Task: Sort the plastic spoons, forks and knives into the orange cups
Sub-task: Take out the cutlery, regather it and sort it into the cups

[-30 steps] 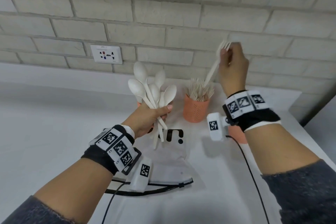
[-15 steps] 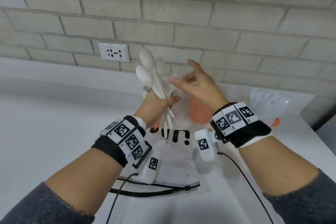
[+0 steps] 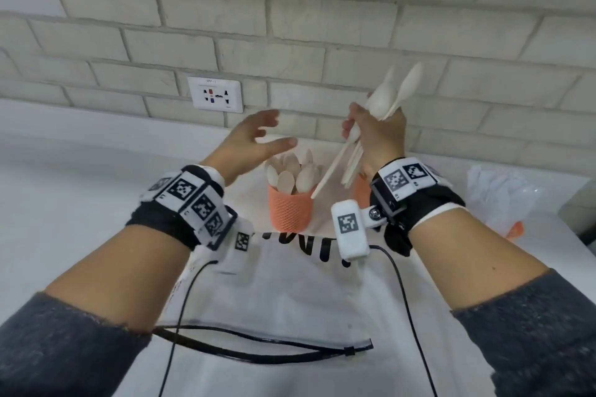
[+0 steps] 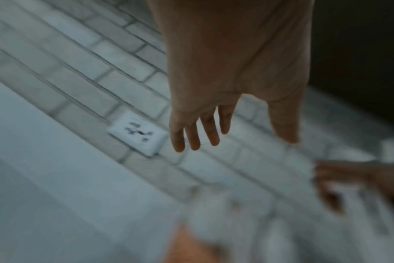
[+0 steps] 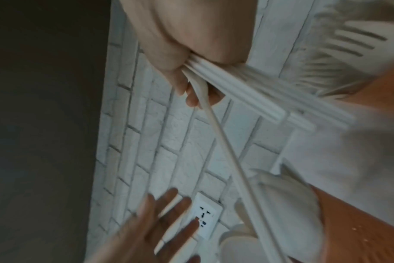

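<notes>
My right hand grips a bundle of white plastic spoons, bowls up and handles slanting down to the left. It hovers above and to the right of an orange cup that holds several spoons. My left hand hangs open and empty over that cup, fingers spread. A second orange cup is mostly hidden behind my right wrist. The right wrist view shows forks standing in it. A third orange cup peeks out at the far right.
A white bag with black lettering and a black cord lies flat on the counter before the cups. A crumpled clear plastic bag sits at the right edge. The brick wall with a socket stands close behind.
The spoon bundle has passed from my left hand to my right, which carried it rightward. My left hand has let go and opened. Before that, the right hand held a fork over the fork cup.
</notes>
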The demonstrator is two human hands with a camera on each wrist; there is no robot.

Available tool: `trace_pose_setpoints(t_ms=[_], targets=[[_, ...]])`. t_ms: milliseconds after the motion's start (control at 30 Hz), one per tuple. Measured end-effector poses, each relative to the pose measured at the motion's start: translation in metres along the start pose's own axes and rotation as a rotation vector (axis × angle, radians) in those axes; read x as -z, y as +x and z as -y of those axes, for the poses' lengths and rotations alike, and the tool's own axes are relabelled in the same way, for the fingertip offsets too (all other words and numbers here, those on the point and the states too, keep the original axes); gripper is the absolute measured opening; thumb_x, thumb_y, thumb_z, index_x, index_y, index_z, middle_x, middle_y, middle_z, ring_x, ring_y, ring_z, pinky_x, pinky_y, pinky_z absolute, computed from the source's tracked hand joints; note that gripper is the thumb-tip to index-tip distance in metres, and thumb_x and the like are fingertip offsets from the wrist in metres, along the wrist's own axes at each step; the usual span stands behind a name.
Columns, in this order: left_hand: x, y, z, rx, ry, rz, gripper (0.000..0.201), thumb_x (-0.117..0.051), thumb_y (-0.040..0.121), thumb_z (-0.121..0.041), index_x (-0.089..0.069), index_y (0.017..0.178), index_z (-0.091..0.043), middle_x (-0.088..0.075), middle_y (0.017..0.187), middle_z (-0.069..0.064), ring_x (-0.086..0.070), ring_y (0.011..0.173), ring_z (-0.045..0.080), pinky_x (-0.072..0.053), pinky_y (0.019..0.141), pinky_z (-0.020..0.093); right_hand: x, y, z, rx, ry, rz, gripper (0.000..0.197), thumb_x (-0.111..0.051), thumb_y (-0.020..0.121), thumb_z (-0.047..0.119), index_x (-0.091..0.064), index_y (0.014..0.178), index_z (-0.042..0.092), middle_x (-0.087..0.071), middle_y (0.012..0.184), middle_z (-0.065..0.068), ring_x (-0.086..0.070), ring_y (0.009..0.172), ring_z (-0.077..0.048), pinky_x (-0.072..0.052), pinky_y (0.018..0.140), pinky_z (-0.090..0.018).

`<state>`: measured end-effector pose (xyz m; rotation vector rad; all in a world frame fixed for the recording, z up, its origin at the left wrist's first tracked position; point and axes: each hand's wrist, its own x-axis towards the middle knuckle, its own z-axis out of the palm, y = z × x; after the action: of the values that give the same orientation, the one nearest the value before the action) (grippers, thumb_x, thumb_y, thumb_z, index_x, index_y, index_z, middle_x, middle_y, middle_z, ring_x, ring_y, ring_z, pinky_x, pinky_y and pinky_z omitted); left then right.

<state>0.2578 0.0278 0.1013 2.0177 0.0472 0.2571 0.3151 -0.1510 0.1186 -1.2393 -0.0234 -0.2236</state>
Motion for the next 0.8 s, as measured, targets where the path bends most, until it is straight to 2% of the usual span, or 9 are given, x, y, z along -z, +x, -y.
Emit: trace_pose_setpoints(t_ms=[133, 233, 300, 367, 433, 500, 600, 700, 800], targets=[[0.002, 0.009, 0.034, 0.198, 0.209, 0.228, 0.112, -0.080, 0.065, -0.039, -0.009, 0.150, -0.025, -0.024, 0.154, 0.001, -0.028, 0.139, 0.022, -0.031, 0.107, 0.036, -0.007, 0.010, -0.020, 0.026, -0.037, -0.078, 0.027, -0.059, 0.083, -0.001, -0.049, 0.108, 0.004, -0.056, 0.073, -0.008, -0.051, 0.039, -0.009, -0.047, 0.044, -0.024], [-0.016, 0.015, 0.043, 0.209, 0.208, 0.291, 0.119, -0.083, 0.064, -0.038, -0.002, 0.150, -0.027, -0.024, 0.154, 0.004, -0.027, 0.140, 0.022, -0.027, 0.108, 0.032, -0.023, 0.008, -0.031, 0.111, -0.110, -0.022, 0.039, -0.063, 0.082, 0.003, -0.048, 0.119, -0.001, -0.057, 0.084, -0.014, -0.054, 0.049, -0.014, -0.047, 0.045, -0.022], [-0.025, 0.022, 0.044, 0.201, 0.189, 0.280, 0.111, -0.080, 0.066, -0.045, -0.008, 0.149, -0.028, -0.040, 0.144, 0.007, -0.038, 0.134, 0.025, -0.033, 0.105, 0.033, -0.036, 0.005, -0.034, 0.177, -0.119, 0.004, 0.049, -0.068, 0.078, 0.012, -0.047, 0.119, -0.002, -0.061, 0.088, -0.020, -0.061, 0.062, -0.026, -0.054, 0.054, -0.031], [-0.029, 0.026, 0.045, 0.183, 0.201, 0.260, 0.088, -0.071, 0.076, -0.045, -0.021, 0.147, -0.027, -0.045, 0.138, 0.007, -0.047, 0.123, 0.025, -0.038, 0.100, 0.034, -0.046, 0.003, -0.038, 0.225, -0.129, 0.017, 0.057, -0.070, 0.071, 0.022, -0.047, 0.119, 0.000, -0.064, 0.096, -0.024, -0.064, 0.079, -0.039, -0.057, 0.070, -0.044], [-0.030, 0.026, 0.050, 0.157, 0.222, 0.241, 0.072, -0.065, 0.083, -0.039, -0.029, 0.144, -0.028, -0.047, 0.137, 0.009, -0.051, 0.112, 0.023, -0.041, 0.093, 0.032, -0.049, 0.003, -0.045, 0.239, -0.153, 0.032, 0.054, -0.070, 0.074, 0.019, -0.046, 0.120, 0.004, -0.063, 0.097, -0.021, -0.063, 0.085, -0.040, -0.057, 0.074, -0.048], [-0.029, 0.025, 0.053, 0.140, 0.193, 0.246, 0.072, -0.067, 0.082, -0.030, -0.028, 0.143, -0.030, -0.048, 0.134, 0.008, -0.051, 0.106, 0.021, -0.042, 0.089, 0.030, -0.044, 0.006, -0.055, 0.204, -0.144, 0.015, 0.049, -0.068, 0.079, 0.012, -0.044, 0.121, 0.004, -0.062, 0.096, -0.018, -0.061, 0.077, -0.033, -0.058, 0.064, -0.039], [-0.026, 0.023, 0.053, 0.178, 0.121, 0.328, 0.091, -0.073, 0.077, -0.015, -0.016, 0.147, -0.030, -0.040, 0.130, 0.001, -0.045, 0.114, 0.020, -0.036, 0.095, 0.028, -0.038, 0.009, -0.066, 0.167, -0.088, -0.024, 0.053, -0.068, 0.080, 0.011, -0.041, 0.125, 0.004, -0.061, 0.104, -0.025, -0.057, 0.074, -0.027, -0.049, 0.049, -0.017], [-0.026, 0.022, 0.051, 0.196, 0.083, 0.364, 0.103, -0.078, 0.073, -0.016, -0.010, 0.148, -0.030, -0.037, 0.129, -0.001, -0.041, 0.120, 0.017, -0.032, 0.102, 0.029, -0.037, 0.006, -0.068, 0.168, -0.041, 0.007, 0.059, -0.069, 0.080, 0.010, -0.037, 0.129, 0.002, -0.058, 0.098, -0.023, -0.057, 0.075, -0.025, -0.048, 0.052, -0.015], [-0.027, 0.021, 0.053, 0.207, 0.093, 0.302, 0.091, -0.079, 0.072, -0.021, -0.024, 0.143, -0.031, -0.044, 0.133, 0.003, -0.049, 0.116, 0.022, -0.041, 0.103, 0.037, -0.028, 0.008, -0.069, 0.137, -0.033, 0.065, 0.041, -0.065, 0.081, -0.002, -0.044, 0.116, 0.002, -0.054, 0.075, -0.006, -0.057, 0.062, -0.018, -0.048, 0.053, -0.018]])
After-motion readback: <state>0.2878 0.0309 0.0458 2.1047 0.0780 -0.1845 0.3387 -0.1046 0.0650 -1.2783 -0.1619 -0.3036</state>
